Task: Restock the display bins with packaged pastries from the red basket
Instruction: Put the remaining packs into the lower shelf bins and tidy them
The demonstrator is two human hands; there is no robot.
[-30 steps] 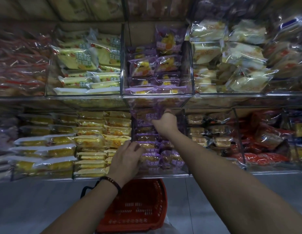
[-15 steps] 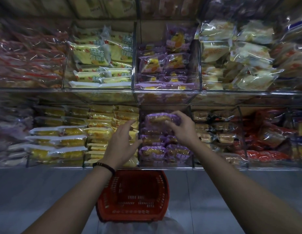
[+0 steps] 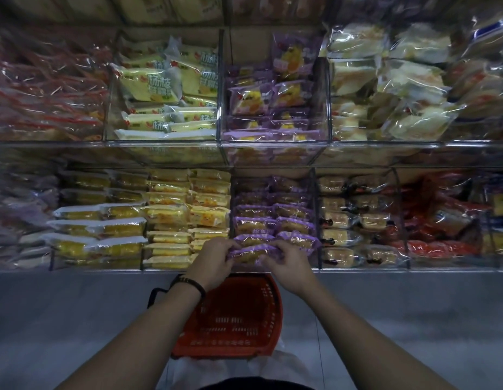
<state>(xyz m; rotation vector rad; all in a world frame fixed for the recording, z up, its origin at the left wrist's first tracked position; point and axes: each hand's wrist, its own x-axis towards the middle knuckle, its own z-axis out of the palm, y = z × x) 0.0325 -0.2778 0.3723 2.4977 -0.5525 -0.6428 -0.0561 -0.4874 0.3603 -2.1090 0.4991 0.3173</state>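
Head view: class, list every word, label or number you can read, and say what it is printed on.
"杨枝甘露": on the yellow-green packets.
Too blurred to read: print on the purple packet held by the left hand and right hand.
Everything else: unreadable.

Top shelf tier (image 3: 160,144) carries clear acrylic bins (image 3: 326,108) of yellow-green packets (image 3: 149,83), purple packets (image 3: 253,99) & pale packets (image 3: 408,80). Btm shelf tier (image 3: 385,271) carries more clear bins (image 3: 315,220) w/ yellow packs (image 3: 166,212), purple packs (image 3: 289,211), tan packs (image 3: 340,218), red packs (image 3: 441,246), stacked flat. Grey floor (image 3: 76,319) below; red perforated plastic basket (image 3: 239,319) on it, near shelf front.
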